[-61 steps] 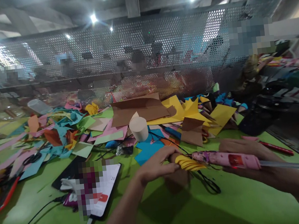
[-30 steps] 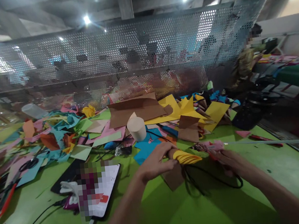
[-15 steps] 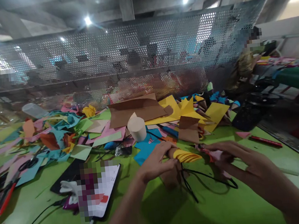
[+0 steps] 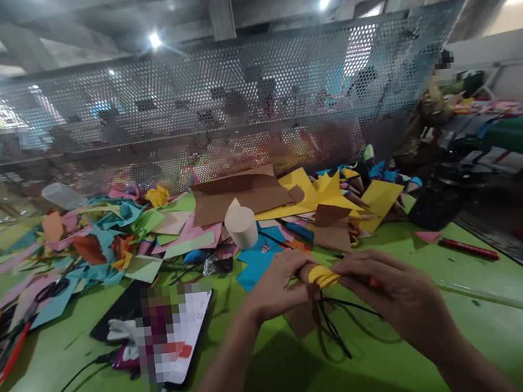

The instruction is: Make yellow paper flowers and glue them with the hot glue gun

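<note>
My left hand (image 4: pixel 282 284) is closed around a small bundle of layered yellow paper (image 4: pixel 321 276), its curved edges fanned toward the right. My right hand (image 4: pixel 387 285) pinches the right end of those layers between thumb and fingers. A small orange-red bit (image 4: pixel 373 282) shows under the right hand; what it belongs to is hidden. Beneath the hands a black cord (image 4: pixel 332 329) loops over the green table, and a piece of brown paper (image 4: pixel 301 320) lies below my left hand.
Coloured paper scraps (image 4: pixel 102 238) are heaped along the back, around a white roll (image 4: pixel 241 227). Red-handled scissors (image 4: pixel 13 350) and a phone (image 4: pixel 190 337) lie left. A red pen (image 4: pixel 470 249) and a clear stick (image 4: pixel 484 295) lie right. Behind stands a perforated metal panel (image 4: pixel 178 117).
My right hand has moved left onto the yellow paper's fanned end. The dark-tipped, pinkish-red item it held is now mostly out of sight. My left hand has barely moved.
</note>
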Motion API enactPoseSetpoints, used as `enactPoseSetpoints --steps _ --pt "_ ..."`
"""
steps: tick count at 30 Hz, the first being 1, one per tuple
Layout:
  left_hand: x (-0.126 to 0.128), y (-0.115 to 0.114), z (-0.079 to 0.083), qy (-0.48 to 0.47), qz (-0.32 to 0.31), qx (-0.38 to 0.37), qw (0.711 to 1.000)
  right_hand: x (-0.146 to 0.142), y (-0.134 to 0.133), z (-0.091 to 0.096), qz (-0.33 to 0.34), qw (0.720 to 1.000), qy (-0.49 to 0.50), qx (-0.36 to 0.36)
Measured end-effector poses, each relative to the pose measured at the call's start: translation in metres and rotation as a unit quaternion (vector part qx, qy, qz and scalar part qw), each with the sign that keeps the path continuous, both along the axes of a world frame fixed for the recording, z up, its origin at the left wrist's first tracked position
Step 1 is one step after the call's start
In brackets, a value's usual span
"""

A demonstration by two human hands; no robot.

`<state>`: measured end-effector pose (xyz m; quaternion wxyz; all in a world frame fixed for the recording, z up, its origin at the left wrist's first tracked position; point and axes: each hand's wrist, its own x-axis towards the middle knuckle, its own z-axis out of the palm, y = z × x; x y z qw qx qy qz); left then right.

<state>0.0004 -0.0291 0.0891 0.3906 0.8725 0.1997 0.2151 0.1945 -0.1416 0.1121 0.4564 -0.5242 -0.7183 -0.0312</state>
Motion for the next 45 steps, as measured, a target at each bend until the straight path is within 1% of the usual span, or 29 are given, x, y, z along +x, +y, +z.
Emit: enactPoseSetpoints --steps 6,11,16,23,27,35,45 --pt "0.0024 -0.0027 0.0024 0.003 -0.001 0.029 1.0 -0.0013 0.0006 0.0036 -0.01 1.0 0.01 0.004" --pt "0.0031 -0.0034 -0.0003 0.012 -0.002 0.048 0.999 -0.0019 0.0001 0.0063 -0.006 1.0 0.024 0.0" --pt "0.0036 -0.0037 -0.0021 0.012 0.0 0.053 0.999 -0.002 0.0009 0.0063 0.001 1.0 0.03 0.007" --pt "0.0036 -0.0035 -0.0024 0.021 -0.004 0.053 0.998 -0.0005 0.0028 0.0046 0.009 0.999 0.039 0.005" --pt "0.0042 -0.0036 -0.0037 0.011 -0.002 0.06 0.998 -0.0002 0.0028 0.0033 0.01 0.999 0.039 -0.003" --pt "0.0056 -0.0011 -0.0045 -0.013 0.006 0.031 0.999 0.0028 0.0028 -0.0023 0.022 0.998 0.06 -0.023" --pt "0.0062 -0.0037 -0.0037 -0.027 0.005 0.027 0.999 0.0004 0.0065 -0.0031 0.022 0.997 0.064 -0.029"
